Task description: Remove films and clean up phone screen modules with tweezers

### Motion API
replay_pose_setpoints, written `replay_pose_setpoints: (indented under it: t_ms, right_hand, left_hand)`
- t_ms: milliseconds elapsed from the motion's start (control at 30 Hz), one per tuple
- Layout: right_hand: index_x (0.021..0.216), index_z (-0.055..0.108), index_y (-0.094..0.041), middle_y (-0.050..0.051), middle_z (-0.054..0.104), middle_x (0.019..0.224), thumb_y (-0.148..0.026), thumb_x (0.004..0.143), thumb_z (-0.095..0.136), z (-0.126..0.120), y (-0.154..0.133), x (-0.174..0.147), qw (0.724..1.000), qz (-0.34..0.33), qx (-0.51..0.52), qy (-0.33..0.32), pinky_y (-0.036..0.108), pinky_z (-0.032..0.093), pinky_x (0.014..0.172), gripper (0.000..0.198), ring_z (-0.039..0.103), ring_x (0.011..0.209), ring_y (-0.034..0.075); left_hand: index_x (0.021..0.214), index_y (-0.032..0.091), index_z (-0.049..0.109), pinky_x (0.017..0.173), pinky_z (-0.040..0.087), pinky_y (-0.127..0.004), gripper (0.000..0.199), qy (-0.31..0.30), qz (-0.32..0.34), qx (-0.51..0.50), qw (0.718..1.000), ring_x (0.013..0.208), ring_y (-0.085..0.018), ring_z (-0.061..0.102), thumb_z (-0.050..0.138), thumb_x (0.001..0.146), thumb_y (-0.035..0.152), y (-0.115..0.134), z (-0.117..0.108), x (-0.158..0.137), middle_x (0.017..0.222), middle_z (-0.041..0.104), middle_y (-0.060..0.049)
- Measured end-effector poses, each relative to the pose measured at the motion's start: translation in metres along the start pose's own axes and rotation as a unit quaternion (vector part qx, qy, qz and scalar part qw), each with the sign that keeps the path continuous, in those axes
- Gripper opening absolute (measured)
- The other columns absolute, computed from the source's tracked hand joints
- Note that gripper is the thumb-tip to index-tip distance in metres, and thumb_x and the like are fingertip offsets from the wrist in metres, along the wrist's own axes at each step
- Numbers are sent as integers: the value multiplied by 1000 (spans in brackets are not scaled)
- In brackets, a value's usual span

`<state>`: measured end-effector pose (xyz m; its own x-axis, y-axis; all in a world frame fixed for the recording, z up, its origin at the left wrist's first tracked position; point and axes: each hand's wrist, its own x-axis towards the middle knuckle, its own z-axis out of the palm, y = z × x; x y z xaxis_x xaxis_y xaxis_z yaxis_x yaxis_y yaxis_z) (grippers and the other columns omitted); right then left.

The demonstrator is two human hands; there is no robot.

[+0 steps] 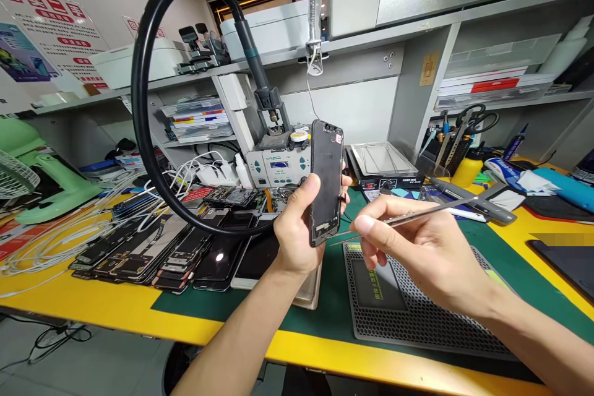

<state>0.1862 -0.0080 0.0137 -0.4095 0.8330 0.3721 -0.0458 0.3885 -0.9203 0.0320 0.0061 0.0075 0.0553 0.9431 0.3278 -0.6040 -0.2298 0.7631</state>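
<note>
My left hand (296, 232) is closed around a phone screen panel (327, 182), held upright above the mat. Its dark back faces me, with a small white and red sticker near the top corner. My right hand (424, 253) pinches a pair of metal tweezers (429, 212). Their thin tips point left and end close to the panel's lower edge; whether they touch it I cannot tell. Below my right hand lies a grey perforated pad (394, 322) on the green mat (297, 320).
Several phone screens (143, 250) lie stacked on the left, beside white cables (125, 198). A black hose (139, 99) arches over a soldering station (281, 167). Behind my right hand stand a heating plate (385, 161) and a yellow bottle (468, 167). A green fan (51, 179) stands far left.
</note>
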Motion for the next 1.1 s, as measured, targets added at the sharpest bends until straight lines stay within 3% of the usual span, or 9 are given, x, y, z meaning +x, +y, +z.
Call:
replay_pose_setpoints:
  t_ms: [367, 567, 933, 1100]
  right_hand:
    - [74, 65, -18, -2, 64, 59, -40, 92, 69, -1, 5, 0, 1000, 0, 2, 4, 23, 46, 56, 29, 57, 54, 11]
    - [75, 67, -18, -2, 64, 58, -40, 92, 69, 1, 5, 1, 1000, -15, -2, 19, 21, 47, 55, 27, 58, 53, 10]
    - [75, 68, -19, -2, 67, 62, -27, 95, 66, 7, 7, -2, 982, -133, -103, 86, 18, 50, 52, 22, 61, 54, 9]
    - [82, 70, -19, -3, 71, 70, -18, 94, 65, 9, 9, -2, 970, -199, -126, 67, 19, 52, 59, 13, 65, 60, 9]
  left_hand:
    - [100, 13, 75, 69, 51, -28, 43, 58, 19, 9, 998, 77, -18, 60, 59, 88, 51, -5, 0, 3, 94, 69, -10]
    - [100, 13, 75, 70, 51, -29, 43, 54, 31, 25, 998, 77, -18, 60, 61, 87, 51, -5, 0, 2, 96, 69, -10]
    - [89, 17, 76, 59, 50, -26, 38, 108, 37, -22, 993, 67, -15, 60, 59, 88, 51, -3, 1, 6, 86, 71, -8]
    - [86, 16, 75, 60, 48, -25, 38, 133, 43, -2, 990, 66, -14, 59, 62, 86, 52, -4, 2, 6, 86, 70, -8]
